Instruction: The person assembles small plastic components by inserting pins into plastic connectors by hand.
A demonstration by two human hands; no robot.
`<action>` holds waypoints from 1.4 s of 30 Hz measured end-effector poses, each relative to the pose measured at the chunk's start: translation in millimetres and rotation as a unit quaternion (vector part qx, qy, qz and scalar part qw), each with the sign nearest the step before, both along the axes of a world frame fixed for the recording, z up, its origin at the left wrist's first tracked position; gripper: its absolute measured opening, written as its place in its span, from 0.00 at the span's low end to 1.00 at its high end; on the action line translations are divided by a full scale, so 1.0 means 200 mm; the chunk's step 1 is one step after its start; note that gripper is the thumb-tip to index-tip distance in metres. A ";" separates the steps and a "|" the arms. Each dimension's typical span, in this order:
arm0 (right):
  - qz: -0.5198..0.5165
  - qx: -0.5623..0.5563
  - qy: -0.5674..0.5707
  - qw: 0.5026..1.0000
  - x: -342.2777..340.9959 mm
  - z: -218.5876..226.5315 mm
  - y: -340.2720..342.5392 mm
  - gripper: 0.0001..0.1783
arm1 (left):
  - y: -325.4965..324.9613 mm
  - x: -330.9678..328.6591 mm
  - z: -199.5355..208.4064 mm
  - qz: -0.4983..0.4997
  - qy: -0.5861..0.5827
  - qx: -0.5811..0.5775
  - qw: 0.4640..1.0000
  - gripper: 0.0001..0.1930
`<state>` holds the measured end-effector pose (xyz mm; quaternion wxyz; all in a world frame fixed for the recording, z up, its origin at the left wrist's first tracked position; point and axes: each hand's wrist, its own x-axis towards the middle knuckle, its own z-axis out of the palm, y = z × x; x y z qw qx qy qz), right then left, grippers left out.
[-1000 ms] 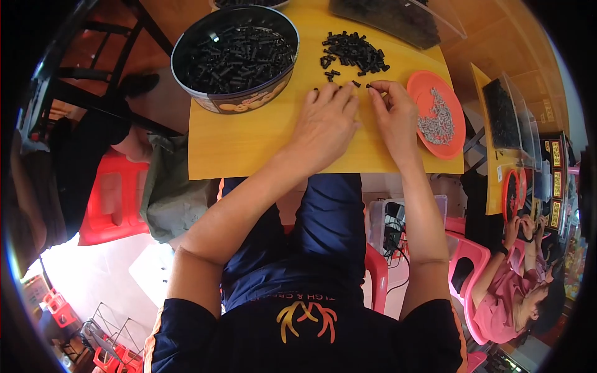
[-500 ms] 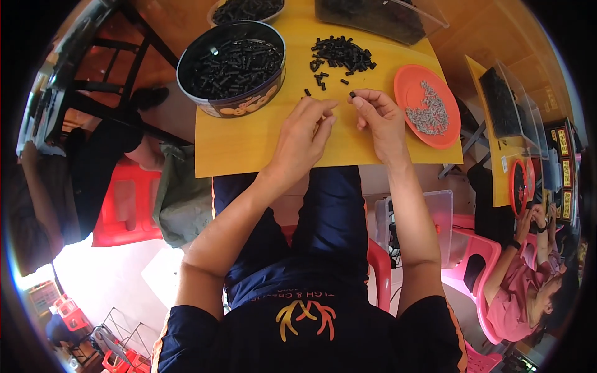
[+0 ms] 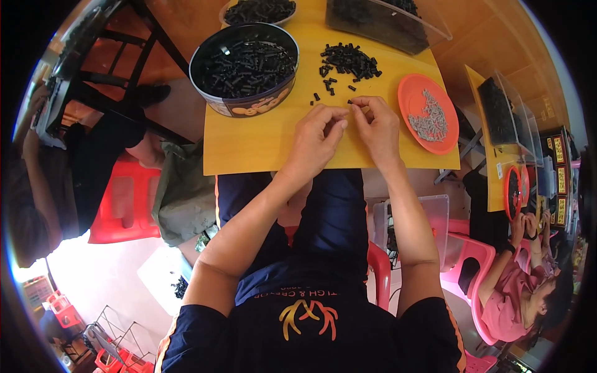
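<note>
Over the front half of the yellow table, my two hands are close together. My right hand [image 3: 379, 130] pinches a small black cylindrical part [image 3: 350, 102] between thumb and index finger. Just left of it is my left hand [image 3: 316, 138], thumb and fingers curled together; whatever lies in that pinch is too small to make out. Beyond the hands spreads a loose pile of short black cylindrical parts [image 3: 349, 61], with several strays nearer to me. To the right, an orange plate [image 3: 407, 93] holds many small grey screw-like pieces [image 3: 429, 121].
A round tin [image 3: 249, 105] full of black parts stands at the table's [image 3: 249, 146] left. Behind it is a bowl [image 3: 261, 11] of similar parts, and a clear bin [image 3: 379, 28] sits at the back. People sit at both sides; another table [image 3: 495, 180] is at right.
My hands have drawn closer together, the right one shifting left and the left one right. The small black part remains in my right hand. The whole view has shifted slightly.
</note>
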<state>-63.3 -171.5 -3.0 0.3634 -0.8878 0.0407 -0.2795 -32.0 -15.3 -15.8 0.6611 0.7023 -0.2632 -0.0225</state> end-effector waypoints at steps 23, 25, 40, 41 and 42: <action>-0.065 -0.173 -0.014 0.983 0.21 -0.03 -0.08 0.10 | -0.02 0.02 0.00 0.007 -0.077 0.007 0.997 0.08; -0.057 -0.163 -0.016 0.985 0.26 -0.02 -0.08 0.11 | -0.01 0.02 0.00 0.007 -0.078 0.006 0.997 0.08; -0.012 -0.105 0.019 0.994 0.33 0.00 -0.11 0.11 | 0.00 0.01 0.02 -0.010 -0.056 0.020 0.998 0.08; -0.007 -0.113 0.028 0.993 0.33 0.00 -0.11 0.11 | 0.00 0.01 0.02 -0.011 -0.056 0.021 0.998 0.08; -0.001 -0.120 0.036 0.992 0.32 0.01 -0.10 0.11 | 0.00 0.01 0.02 -0.012 -0.055 0.021 0.998 0.08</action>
